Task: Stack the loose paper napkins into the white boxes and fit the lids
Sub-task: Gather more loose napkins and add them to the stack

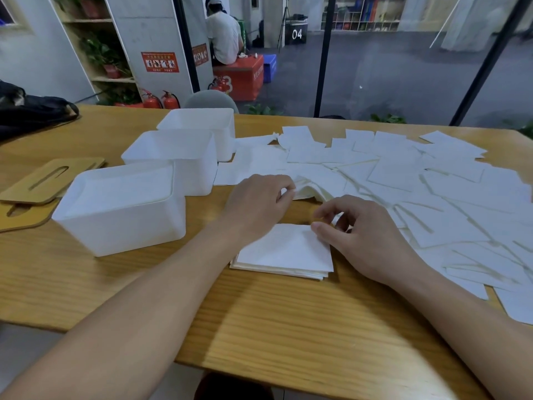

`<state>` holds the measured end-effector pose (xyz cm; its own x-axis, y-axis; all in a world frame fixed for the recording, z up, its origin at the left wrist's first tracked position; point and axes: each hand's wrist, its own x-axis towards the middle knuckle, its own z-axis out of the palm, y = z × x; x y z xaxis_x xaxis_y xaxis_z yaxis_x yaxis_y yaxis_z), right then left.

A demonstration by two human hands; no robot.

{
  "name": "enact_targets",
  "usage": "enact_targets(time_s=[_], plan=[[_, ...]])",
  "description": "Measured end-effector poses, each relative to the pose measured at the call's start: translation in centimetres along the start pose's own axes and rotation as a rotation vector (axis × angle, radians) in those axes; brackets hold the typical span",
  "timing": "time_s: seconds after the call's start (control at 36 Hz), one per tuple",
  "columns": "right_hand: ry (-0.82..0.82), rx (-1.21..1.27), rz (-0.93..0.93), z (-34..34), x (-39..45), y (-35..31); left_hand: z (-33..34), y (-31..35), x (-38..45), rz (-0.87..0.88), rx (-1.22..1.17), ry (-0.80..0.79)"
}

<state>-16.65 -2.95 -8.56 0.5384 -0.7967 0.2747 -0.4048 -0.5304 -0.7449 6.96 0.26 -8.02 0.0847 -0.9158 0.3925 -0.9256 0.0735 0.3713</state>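
Three white boxes (124, 209) sit lidless left of centre, two wooden lids (43, 180) at left edge. Your left hand (256, 203) pinches loose napkins (432, 192) spread right; your right hand (366, 235), fingers loosely curled, thumb touching the napkin stack (285, 252) mid-frame. Bare table (274, 327) near you.

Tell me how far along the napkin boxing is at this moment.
Early stage. Done: a small squared stack of white paper napkins lies on the wooden table. In hand: the left hand pinches a few loose napkins; the right hand touches the stack. Left: the wide spread of scattered napkins, three open white plastic boxes, and the slotted wooden lids lying aside.
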Motion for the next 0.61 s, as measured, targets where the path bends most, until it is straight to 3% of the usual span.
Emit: enact_targets(time_s=[0.19, 0.39, 0.61], plan=[[0.017, 0.087, 0.064, -0.4, 0.2, 0.0, -1.5, -0.5, -1.8, -0.033, -0.245, -0.029], [0.035, 0.316, 0.172, -0.7, 0.4, -0.6, -3.4, -1.4, -2.2, 0.07, -0.488, 0.056], [0.077, 0.819, 0.325, -1.4, 0.9, -1.0, -4.1, -1.9, -2.3, 0.185, -0.664, -0.064]])
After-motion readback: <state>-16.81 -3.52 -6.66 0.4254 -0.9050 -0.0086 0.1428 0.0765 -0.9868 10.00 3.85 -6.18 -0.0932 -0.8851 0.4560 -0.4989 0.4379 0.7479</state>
